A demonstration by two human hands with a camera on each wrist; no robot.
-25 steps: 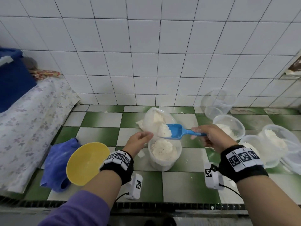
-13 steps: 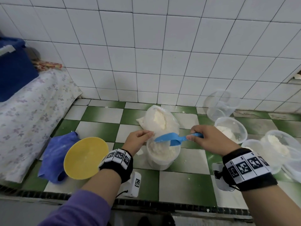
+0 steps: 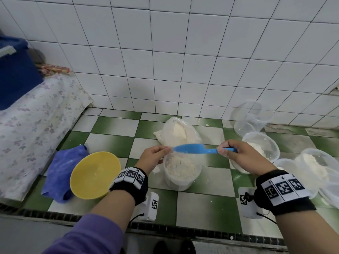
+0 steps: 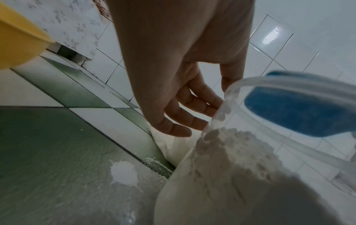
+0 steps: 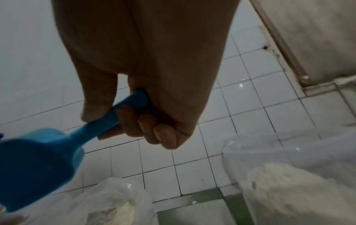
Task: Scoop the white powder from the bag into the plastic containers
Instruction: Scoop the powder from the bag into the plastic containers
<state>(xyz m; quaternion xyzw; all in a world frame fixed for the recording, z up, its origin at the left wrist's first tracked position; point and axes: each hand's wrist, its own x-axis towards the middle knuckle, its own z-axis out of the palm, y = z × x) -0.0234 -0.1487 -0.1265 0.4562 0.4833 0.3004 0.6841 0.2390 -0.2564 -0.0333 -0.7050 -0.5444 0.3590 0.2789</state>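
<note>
At the far left a floral cloth (image 3: 27,125) drapes over a raised surface, with a dark blue bin (image 3: 14,74) on top of it. Nearer, on the green-and-white checked floor tiles (image 3: 205,206), a crumpled blue cloth (image 3: 58,169) lies under the left edge of a tilted yellow bowl (image 3: 94,174). Just right of the bowl, the left hand (image 3: 153,159) is raised beside the rim of the middle plastic container (image 3: 180,171), which is nearly full of white powder (image 3: 178,166); its thumb and forefinger meet at the tip of the blue scoop (image 3: 190,149), while the wrist view shows the other fingers (image 4: 185,120) loosely curled and holding nothing. The scoop lies level over that container, bowl side turned down. Behind it, toward the wall, the clear bag (image 3: 178,132) of powder sits open on the tiles. The right hand (image 3: 238,155) grips the scoop's handle, fingers (image 5: 154,129) wrapped round it and thumb along the top. Further right stand more plastic containers: a filled one (image 3: 264,145) behind the right hand, empty ones (image 3: 251,116) stacked by the wall, and another with powder (image 3: 315,162) at the far right.
</note>
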